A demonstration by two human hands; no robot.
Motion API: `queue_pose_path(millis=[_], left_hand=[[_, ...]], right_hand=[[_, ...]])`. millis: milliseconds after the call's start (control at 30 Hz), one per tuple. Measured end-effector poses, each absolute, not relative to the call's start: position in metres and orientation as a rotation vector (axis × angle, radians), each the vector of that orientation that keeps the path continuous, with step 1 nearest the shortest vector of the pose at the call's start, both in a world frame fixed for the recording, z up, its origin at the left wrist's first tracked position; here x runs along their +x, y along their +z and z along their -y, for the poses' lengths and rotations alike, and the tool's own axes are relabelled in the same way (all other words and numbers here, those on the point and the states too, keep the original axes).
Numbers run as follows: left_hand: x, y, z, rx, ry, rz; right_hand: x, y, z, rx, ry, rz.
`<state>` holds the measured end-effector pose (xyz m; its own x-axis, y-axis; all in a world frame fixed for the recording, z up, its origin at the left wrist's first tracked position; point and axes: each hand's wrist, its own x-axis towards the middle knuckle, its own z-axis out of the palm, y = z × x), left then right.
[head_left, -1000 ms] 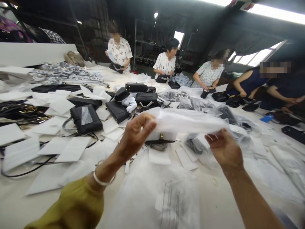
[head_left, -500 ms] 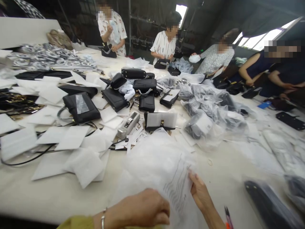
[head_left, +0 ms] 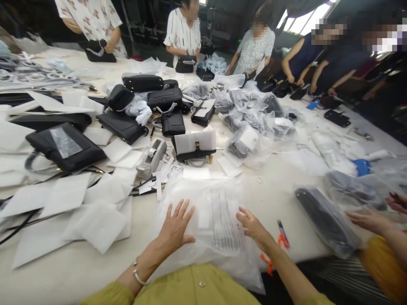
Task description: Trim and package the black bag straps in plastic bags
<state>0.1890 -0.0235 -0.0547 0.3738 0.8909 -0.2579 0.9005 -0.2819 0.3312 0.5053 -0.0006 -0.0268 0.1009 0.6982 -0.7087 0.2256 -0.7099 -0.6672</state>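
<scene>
A translucent plastic bag (head_left: 200, 245) with lines of dark print lies flat on the table in front of me. My left hand (head_left: 176, 224) rests on the bag's left part, fingers spread. At its right edge is my right hand (head_left: 254, 228), fingers apart and touching or just above the plastic. Just beyond the bag stands a black handbag (head_left: 181, 154) with a white foam sheet (head_left: 203, 142) over its front and a gold clasp. A grey tape dispenser (head_left: 152, 159) sits to its left, beside loose paper strips.
Foam sheets (head_left: 101, 228) cover the left side. Black handbags (head_left: 165, 97) are piled at centre, plastic-wrapped bags (head_left: 248, 140) right of them. Thread snips (head_left: 282, 235) and a wrapped black bag (head_left: 327, 220) lie right. A co-worker's hands (head_left: 372, 220) are nearby; others stand across the table.
My left hand has opened from a closed curl and moved forward and left onto the bag. The bag lies flatter. My view has turned right, and a co-worker's hands now show at right.
</scene>
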Motion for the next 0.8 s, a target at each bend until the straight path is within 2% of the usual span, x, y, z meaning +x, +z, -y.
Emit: queue_pose_path(millis=[167,300,400,500,600,667,800], left_hand=[[0.188,-0.074,0.038,2.262,-0.033,-1.579],[0.199,-0.047,0.04,2.242,0.081,-1.49],[0.21,-0.038,0.048,2.263,-0.022,-1.3],[0.217,-0.057,0.058,2.278,-0.248,-1.245],[0.215,-0.085,0.064,2.317,-0.304,-1.258],[0.211,-0.099,0.065,2.328,-0.284,-1.262],[0.203,-0.108,0.069,2.348,-0.179,-1.273]], right_hand=[[0.498,-0.037,0.076,-1.91,1.635,1.243],[0.492,-0.052,0.086,-2.115,1.186,1.415],[0.496,-0.061,0.084,-2.17,1.047,1.446],[0.499,-0.057,0.088,-2.137,0.766,1.459],[0.49,-0.044,0.099,-1.866,0.396,1.763],[0.478,-0.044,0.112,-1.657,0.377,2.097],[0.464,-0.076,0.138,-1.546,0.723,2.51]])
